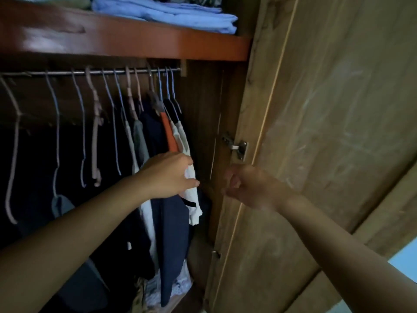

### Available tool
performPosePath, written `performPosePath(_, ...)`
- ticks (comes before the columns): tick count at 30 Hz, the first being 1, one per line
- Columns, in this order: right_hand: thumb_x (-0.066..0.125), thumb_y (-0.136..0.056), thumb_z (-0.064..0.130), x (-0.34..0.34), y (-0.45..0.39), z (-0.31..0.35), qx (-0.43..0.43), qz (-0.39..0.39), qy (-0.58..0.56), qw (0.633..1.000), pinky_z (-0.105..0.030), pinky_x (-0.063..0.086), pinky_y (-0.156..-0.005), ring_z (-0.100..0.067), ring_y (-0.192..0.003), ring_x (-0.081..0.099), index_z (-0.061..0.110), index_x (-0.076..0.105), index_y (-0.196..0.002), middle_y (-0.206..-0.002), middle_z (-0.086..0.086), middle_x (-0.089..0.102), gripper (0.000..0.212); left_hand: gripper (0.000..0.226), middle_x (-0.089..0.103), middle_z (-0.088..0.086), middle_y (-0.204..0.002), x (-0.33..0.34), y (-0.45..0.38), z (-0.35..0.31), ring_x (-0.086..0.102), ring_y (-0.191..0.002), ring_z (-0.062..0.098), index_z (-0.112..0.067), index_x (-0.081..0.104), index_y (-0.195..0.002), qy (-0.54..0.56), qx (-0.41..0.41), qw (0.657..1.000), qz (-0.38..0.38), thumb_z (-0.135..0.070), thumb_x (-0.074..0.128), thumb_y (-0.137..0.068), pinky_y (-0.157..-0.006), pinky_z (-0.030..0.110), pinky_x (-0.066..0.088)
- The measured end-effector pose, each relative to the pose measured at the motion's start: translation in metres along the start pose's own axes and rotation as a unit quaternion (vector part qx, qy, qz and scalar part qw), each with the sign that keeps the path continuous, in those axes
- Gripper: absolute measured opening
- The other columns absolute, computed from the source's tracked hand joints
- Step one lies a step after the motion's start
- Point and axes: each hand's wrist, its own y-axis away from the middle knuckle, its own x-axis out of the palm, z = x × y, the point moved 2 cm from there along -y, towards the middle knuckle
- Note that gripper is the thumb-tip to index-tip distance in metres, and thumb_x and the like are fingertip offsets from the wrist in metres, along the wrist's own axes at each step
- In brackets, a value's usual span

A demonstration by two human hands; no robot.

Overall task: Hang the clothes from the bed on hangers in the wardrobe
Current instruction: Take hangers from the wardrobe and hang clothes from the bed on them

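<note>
Dim, soft picture; wardrobe (33, 166) interior in deep shadow, edges bowed by wide-angle lens

Blues Above, Navy Below

Folded light-blue cotton sheets (171, 14) lie on the glossy red-brown wooden shelf (126, 39). On the silver metal rail (90, 72) hang pale pink and blue wire hangers (56, 123), a navy garment (171, 227), an orange garment (170, 136) and a white black-trimmed shirt (191, 199).
</note>
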Motion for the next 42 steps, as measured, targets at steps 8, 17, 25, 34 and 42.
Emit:
performPosePath(8,0.067,-0.093,0.036,-0.001,-0.075,0.037,-0.010,-0.038,-0.058,0.998,-0.039,0.055,-0.090,-0.018,-0.101,0.065,0.023,0.062,-0.121,-0.109,0.000,0.070,0.031,0.046,0.071,0.003,-0.106,-0.026,-0.012,0.050,0.066,-0.097,0.019,-0.014,0.069,-0.107,0.105,-0.022,0.993,-0.044,-0.050,0.071,-0.078,-0.089,0.046,0.053)
performPosePath(17,0.058,-0.096,0.018,-0.015,-0.183,0.041,0.002,-0.088,-0.019,0.996,-0.029,0.049,-0.079,-0.022,-0.102,0.060,0.017,0.062,-0.129,-0.121,-0.005,0.063,0.033,0.040,0.068,0.003,-0.116,-0.031,-0.053,0.065,0.063,-0.106,0.021,-0.015,0.065,-0.116,0.103,-0.041,0.991,-0.080,-0.038,0.073,-0.084,-0.092,0.042,0.052)
performPosePath(25,0.058,-0.094,0.017,-0.002,-0.235,0.037,0.069,-0.085,-0.018,0.994,-0.040,0.054,-0.091,-0.033,-0.113,0.060,0.008,0.057,-0.128,-0.126,-0.015,0.060,0.035,0.027,0.070,0.001,-0.105,-0.038,-0.083,0.070,0.065,-0.096,0.018,-0.016,0.071,-0.102,0.117,-0.078,0.984,-0.111,-0.038,0.070,-0.086,-0.089,0.041,0.053)
performPosePath(34,0.052,-0.097,0.025,0.000,-0.263,0.047,0.037,-0.149,-0.122,0.981,-0.033,0.049,-0.075,-0.032,-0.100,0.063,0.011,0.066,-0.115,-0.105,-0.011,0.063,0.027,0.034,0.068,0.007,-0.106,-0.042,-0.088,0.075,0.064,-0.097,0.022,-0.013,0.069,-0.109,0.127,-0.094,0.980,-0.125,-0.038,0.072,-0.085,-0.089,0.042,0.052)
performPosePath(42,0.055,-0.098,0.025,0.001,-0.266,0.055,0.044,-0.165,-0.084,0.982,-0.038,0.051,-0.082,-0.036,-0.108,0.062,0.007,0.062,-0.117,-0.117,-0.017,0.063,0.027,0.035,0.068,0.005,-0.104,-0.040,-0.087,0.075,0.064,-0.096,0.021,-0.012,0.068,-0.111,0.139,-0.086,0.978,-0.128,-0.037,0.071,-0.086,-0.089,0.040,0.052)
